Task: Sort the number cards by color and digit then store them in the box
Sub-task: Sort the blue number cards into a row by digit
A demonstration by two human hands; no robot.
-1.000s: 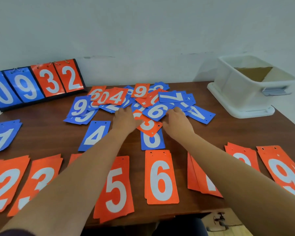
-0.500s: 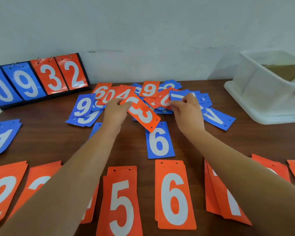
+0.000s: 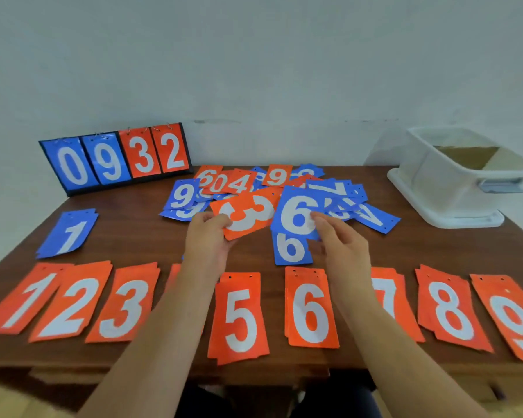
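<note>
A second ago both hands lay flat on the mixed heap [image 3: 239, 184] at the far middle of the bench [image 3: 133, 236]. Since then each has come away with a card. The left hand [image 3: 207, 239] has its grip clamped on the near corner of an orange 3 card [image 3: 251, 214], thumb on the face, with the card lifted off the heap and tilted. The right hand [image 3: 343, 248] was only picking at a blue edge half a second ago. Its grip is now pinched on the right side of a blue 6 card [image 3: 296, 212], held just above the lone blue 6 [image 3: 290, 251] lying flat on the bench on the near side of the heap. Both cards are therefore out of the jumble, and each seems to have a home waiting. The orange 3 pile [image 3: 124, 306] sits in the near row toward the left, and the blue 6 belongs on its twin directly below. The orange row looks well built, while blue appears barely begun, with only the blue 1 pile [image 3: 70, 233] at the left and this 6. The heap still holds many cards of both colours. The box [image 3: 453, 188] at the far right shows no number cards inside, so storing is likely some way off.
</note>
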